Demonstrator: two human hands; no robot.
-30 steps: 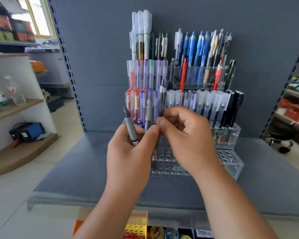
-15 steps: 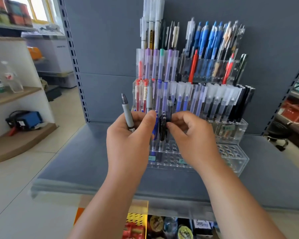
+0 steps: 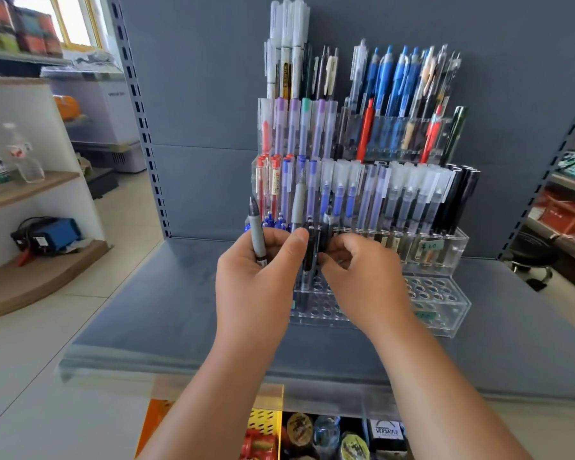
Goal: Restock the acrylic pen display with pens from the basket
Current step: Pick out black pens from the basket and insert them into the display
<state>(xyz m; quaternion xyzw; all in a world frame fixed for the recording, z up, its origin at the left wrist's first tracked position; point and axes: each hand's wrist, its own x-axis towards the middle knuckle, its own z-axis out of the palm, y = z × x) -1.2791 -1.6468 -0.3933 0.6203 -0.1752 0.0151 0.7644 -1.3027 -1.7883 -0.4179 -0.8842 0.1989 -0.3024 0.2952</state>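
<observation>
Two hands up at the acrylic pen display (image 3: 445,307) on the grey shelf (image 3: 146,310). Your left hand (image 3: 256,287) is clamped on two grey pens (image 3: 257,230), both upright. Your right hand (image 3: 362,277) pinches one dark pen (image 3: 308,250), its low end at the front tier's holes; whether it is seated, I can't tell. Behind it, a row packed with clear-capped pens (image 3: 409,194), with three black pens (image 3: 458,197) at its right end. One yellow basket (image 3: 263,421) sits below the shelf.
</observation>
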